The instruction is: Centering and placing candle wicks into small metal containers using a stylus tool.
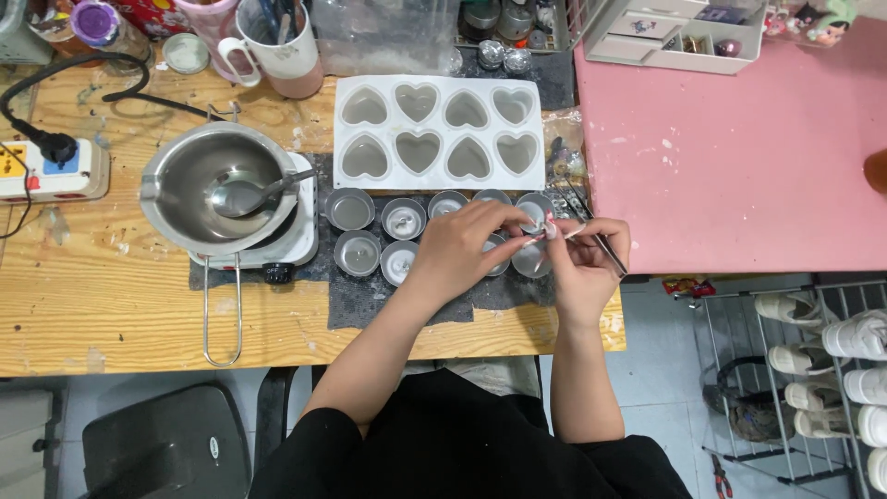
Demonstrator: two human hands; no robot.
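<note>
My left hand [462, 242] and my right hand [587, 254] meet over two rows of small round metal tins [403, 219] on a dark mat [370, 300]. The right hand grips thin metal tweezers [605, 248]. The fingertips of both hands pinch a small pink-and-white piece [549, 228] above the right-hand tins; what it is I cannot tell. Just beyond the tins lies a white silicone mould [439, 129] with several heart-shaped cavities.
A steel pouring pot [217, 189] with a spoon [249, 194] sits on a small white hot plate [300, 242] at left. A power strip [51, 171], cups [277, 46] and jars stand at the back. A pink table [739, 157] adjoins on the right, above a shoe rack [813, 370].
</note>
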